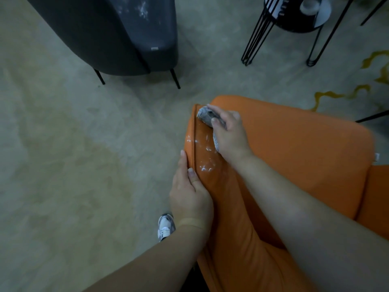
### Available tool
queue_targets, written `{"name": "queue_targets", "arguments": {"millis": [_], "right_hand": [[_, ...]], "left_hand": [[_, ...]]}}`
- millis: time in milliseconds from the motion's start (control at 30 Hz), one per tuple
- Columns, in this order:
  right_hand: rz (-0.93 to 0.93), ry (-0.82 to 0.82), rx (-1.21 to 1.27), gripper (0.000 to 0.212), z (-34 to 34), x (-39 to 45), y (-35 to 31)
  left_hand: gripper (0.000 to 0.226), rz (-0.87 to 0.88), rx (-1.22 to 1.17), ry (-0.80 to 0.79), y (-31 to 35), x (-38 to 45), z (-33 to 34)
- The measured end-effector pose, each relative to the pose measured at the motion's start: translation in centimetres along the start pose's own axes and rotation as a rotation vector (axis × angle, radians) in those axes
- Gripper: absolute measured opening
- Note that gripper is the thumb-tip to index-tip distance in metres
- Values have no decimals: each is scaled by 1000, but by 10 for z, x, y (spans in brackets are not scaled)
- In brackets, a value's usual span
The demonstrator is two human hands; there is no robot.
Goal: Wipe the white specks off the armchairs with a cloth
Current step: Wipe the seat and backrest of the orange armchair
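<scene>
An orange armchair [294, 148] fills the lower right. White specks [205, 159] lie along its left edge by the piped seam. My right hand [228, 133] grips a bunched grey cloth [205, 115] and presses it on the chair's upper left corner, just above the specks. My left hand [189, 192] rests on the chair's left side edge below the specks, thumb on top and fingers straight down the side. A dark grey armchair [117, 34] stands at the top left, with white specks [143, 9] on its seat.
A black wire-legged side table [294, 26] holding small items stands at the top right. Beige carpet [73, 154] covers the floor, with a yellow pattern at the right. My shoe [166, 227] shows beside the orange chair. Another thin black leg [372, 116] crosses at the right.
</scene>
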State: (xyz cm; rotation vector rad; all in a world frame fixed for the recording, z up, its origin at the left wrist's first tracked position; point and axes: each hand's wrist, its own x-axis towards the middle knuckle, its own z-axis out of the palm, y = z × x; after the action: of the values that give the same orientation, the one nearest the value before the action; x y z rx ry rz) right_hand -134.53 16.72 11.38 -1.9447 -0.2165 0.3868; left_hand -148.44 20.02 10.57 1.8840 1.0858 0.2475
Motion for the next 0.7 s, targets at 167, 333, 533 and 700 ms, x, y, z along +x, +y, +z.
{"name": "queue_targets", "arguments": {"millis": [167, 333, 533, 700], "right_hand": [[-213, -123, -45, 39, -11, -62, 16], [-174, -50, -141, 39, -2, -36, 11], [-177, -159, -118, 36, -3, -26, 4], [-220, -180, -74, 32, -16, -62, 16]], "left_hand": [[44, 10, 8, 1, -1, 2, 1], [44, 16, -3, 2, 0, 2, 1], [57, 30, -34, 3, 0, 1, 0], [52, 28, -39, -9, 0, 1, -1]]}}
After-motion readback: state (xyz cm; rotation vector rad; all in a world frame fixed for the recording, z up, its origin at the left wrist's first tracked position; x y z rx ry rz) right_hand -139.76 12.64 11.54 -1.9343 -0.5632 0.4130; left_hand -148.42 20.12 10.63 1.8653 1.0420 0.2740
